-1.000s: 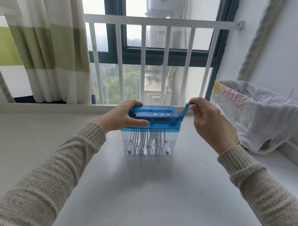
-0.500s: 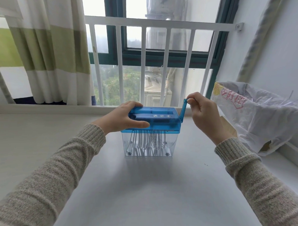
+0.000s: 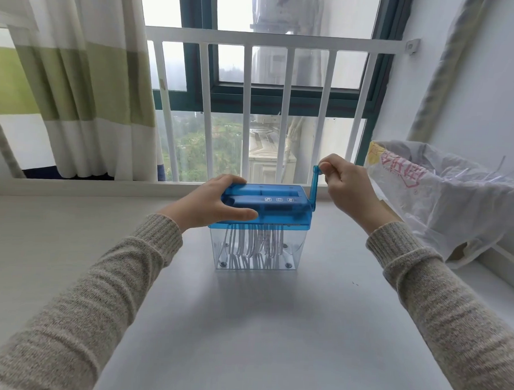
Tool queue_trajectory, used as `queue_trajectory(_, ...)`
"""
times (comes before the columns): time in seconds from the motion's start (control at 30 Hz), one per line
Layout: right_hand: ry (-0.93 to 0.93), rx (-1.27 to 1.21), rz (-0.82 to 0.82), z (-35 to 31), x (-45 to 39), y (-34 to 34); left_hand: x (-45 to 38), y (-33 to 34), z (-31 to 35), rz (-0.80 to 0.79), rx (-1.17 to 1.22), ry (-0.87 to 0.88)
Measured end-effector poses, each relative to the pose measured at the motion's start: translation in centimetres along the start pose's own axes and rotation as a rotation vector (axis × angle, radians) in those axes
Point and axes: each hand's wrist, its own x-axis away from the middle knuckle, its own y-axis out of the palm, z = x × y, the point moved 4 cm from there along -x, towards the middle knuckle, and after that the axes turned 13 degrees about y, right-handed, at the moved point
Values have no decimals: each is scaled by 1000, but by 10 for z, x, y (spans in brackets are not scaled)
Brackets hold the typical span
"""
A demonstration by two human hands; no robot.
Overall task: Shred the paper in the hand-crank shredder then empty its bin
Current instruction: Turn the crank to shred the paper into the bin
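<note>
on the pale grey bench (image 3: 259, 327) stands the small hand-crank shredder with a translucent blue top and clear plastic bin (image 3: 259, 224), its long axis running left to right, white paper strips (image 3: 255, 245) hanging inside the bin. the left hand (image 3: 212, 203) clasps the top's left end; the right hand (image 3: 346, 184) pinches the upright blue crank handle (image 3: 314, 185) at the right end, nearest it. three small white icons on the lid are unreadable. farther right, a crumpled translucent plastic bag (image 3: 444, 197) bears red writing too blurred to read.
</note>
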Motion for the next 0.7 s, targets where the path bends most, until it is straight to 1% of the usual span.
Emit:
queue_trajectory(0.27, 106, 8, -73, 8, -11, 13, 0, 0, -2, 3, -13, 2)
queue_trajectory(0.43, 119, 18, -97, 13, -15, 16, 0, 0, -1, 1, -24, 9)
queue_trajectory(0.6, 201, 34, -157, 25, -22, 32, -1, 0, -5, 1, -1, -4)
queue_trajectory(0.7, 231, 26, -163, 30, -21, 38, -1, 0, -6, 3, 5, -6)
